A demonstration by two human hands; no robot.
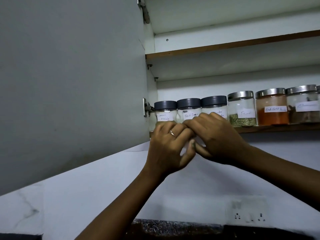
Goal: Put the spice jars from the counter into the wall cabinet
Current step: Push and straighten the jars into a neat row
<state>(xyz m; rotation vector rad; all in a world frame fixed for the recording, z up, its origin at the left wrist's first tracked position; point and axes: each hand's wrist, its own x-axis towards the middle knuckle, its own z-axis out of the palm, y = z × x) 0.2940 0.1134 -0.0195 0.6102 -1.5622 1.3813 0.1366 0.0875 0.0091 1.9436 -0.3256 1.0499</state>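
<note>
Head view: six spice jars upright, long axes vertical, labels facing out, in one row on the wall cabinet's lower shelf [277, 127]. Three dark-lidded: Garam Masala jar [164, 110], Black Pepper jar [188, 109], third jar [214, 106], just behind the hands. Three steel-lidded: fennel jar [241, 109], red chilli jar [271, 106], last jar [303, 104], to the right hand's right. Left hand [168, 148] and right hand [216, 141] touch, fingers curled; what they hold, cannot tell.

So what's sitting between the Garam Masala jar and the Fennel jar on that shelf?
In the head view, two dark-lidded jars stand between the Garam Masala jar and the Fennel jar: the Black Pepper jar and a third jar, its label partly hidden.
</note>
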